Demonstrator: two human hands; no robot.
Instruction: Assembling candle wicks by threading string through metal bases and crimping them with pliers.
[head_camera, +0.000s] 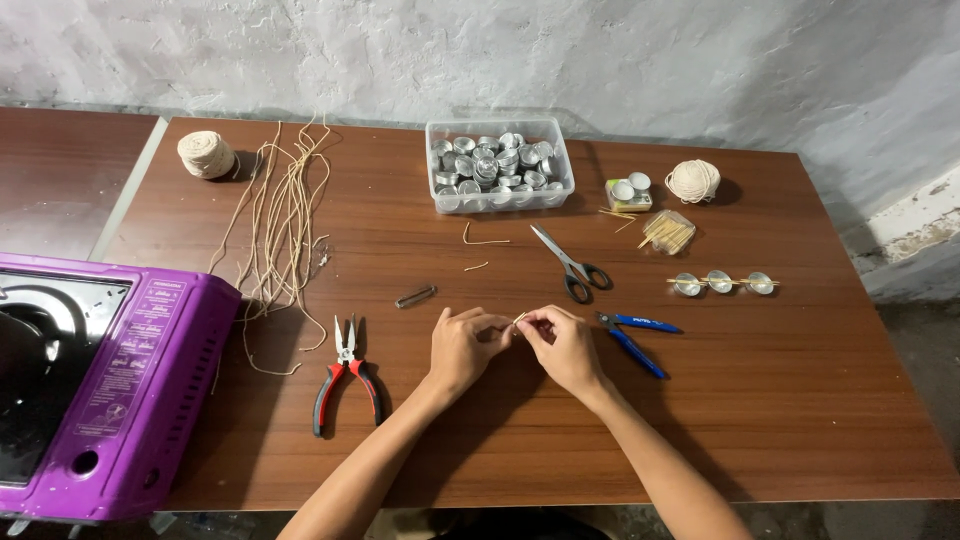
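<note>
The left hand (462, 345) and the right hand (562, 345) meet at their fingertips above the wooden table (800, 400); both are closed in a pinch on one short piece of pale string (517, 319), which shows only as a small tip between the two thumbs; the rest of it is hidden by the fingers.

Step in hand, as judged: fine work on the string end, held level between both hands, just clear of the table top. The next move calls for a steady pinch from one hand while the other works the end; the piece is short and thin, so a slack grip would likely drop it.

Outward from the hands: blue-handled cutters (634, 340) lie just beside the right hand; black-handled scissors (572, 265) lie beyond it; red-handled pliers (346, 375) lie near the left hand; a small metal clip (415, 296) lies beyond those. Farther off: a clear tub of metal cups (499, 165); loose cut lengths of string (285, 220); two balls of twine (206, 154) (692, 181); three cups on a stick (722, 283); a purple stove (100, 385) at the left edge.
</note>
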